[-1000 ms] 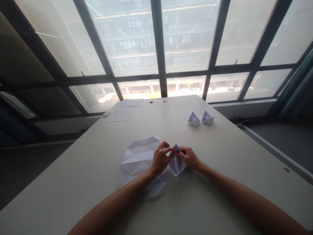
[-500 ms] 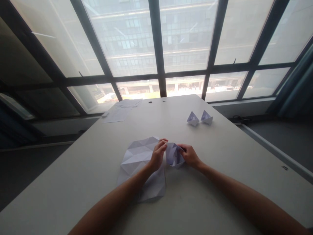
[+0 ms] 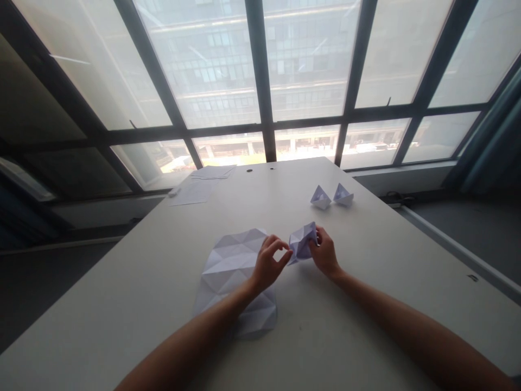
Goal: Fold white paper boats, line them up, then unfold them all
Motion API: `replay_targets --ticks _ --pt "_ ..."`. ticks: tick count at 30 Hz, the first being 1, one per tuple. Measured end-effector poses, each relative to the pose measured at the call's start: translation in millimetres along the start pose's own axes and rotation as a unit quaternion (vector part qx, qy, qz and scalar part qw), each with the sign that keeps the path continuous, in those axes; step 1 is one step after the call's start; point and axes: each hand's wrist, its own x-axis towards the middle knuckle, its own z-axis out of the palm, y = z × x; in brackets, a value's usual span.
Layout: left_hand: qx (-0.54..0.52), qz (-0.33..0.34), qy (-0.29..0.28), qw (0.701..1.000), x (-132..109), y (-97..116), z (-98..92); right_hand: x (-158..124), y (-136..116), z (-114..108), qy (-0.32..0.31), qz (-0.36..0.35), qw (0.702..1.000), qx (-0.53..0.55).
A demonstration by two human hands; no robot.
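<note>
My right hand (image 3: 325, 252) pinches a small folded piece of pale lilac paper (image 3: 302, 243), holding it just above the white table (image 3: 325, 326). My left hand (image 3: 268, 263) is curled, with a gap between thumb and forefinger, and its fingertips sit at the paper's left edge. Beneath my left wrist lies a large creased sheet of paper (image 3: 232, 260), its facets pressed into a geometric pattern. Two small folded paper boats (image 3: 321, 197) (image 3: 343, 194) stand farther up the table, to the right of my hands.
Loose white sheets (image 3: 194, 192) and a small paper stack (image 3: 214, 172) lie at the table's far left corner, with a small white object (image 3: 174, 191) at its edge. A large window (image 3: 260, 70) stands behind the table's far edge.
The folded paper has risen from the table and turned in my right hand. My left hand has moved slightly away, its fingers now more open.
</note>
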Motion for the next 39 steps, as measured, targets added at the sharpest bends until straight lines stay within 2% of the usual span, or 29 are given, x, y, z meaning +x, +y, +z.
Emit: replay_targets --ticks 4,9,14,19,22,25,30,36,39 --pt "0.071 0.011 -0.07 0.995 -3 5 1.9 2 1 -3 0.036 -0.01 0.999 -0.032" --pt "0.097 -0.023 -0.089 0.991 -4 -3 3.7 0 1 2 0.022 -0.016 0.999 -0.035" --pt "-0.02 -0.068 -0.022 0.997 1 -7 3.4 3 4 2 0.024 0.014 1.0 -0.006" --pt "-0.134 -0.141 0.06 0.979 6 -16 -0.6 9 12 -1 0.035 0.041 0.998 -0.016" --pt "-0.14 -0.188 0.09 0.968 7 -24 -1.0 11 19 -1 0.046 0.069 0.996 0.008" --pt "-0.113 -0.214 0.075 0.967 7 -29 1.0 13 21 -2 0.045 0.087 0.995 0.036" --pt "-0.121 -0.189 0.041 0.974 5 -25 1.3 12 13 -4 -0.007 0.063 0.998 0.014" --pt "-0.193 -0.15 0.05 0.968 12 -12 -11.2 4 0 -1 -0.094 0.02 0.994 -0.053" --pt "-0.193 -0.149 -0.004 0.97 16 -12 -14.3 -3 -5 1 -0.13 0.004 0.988 -0.083"
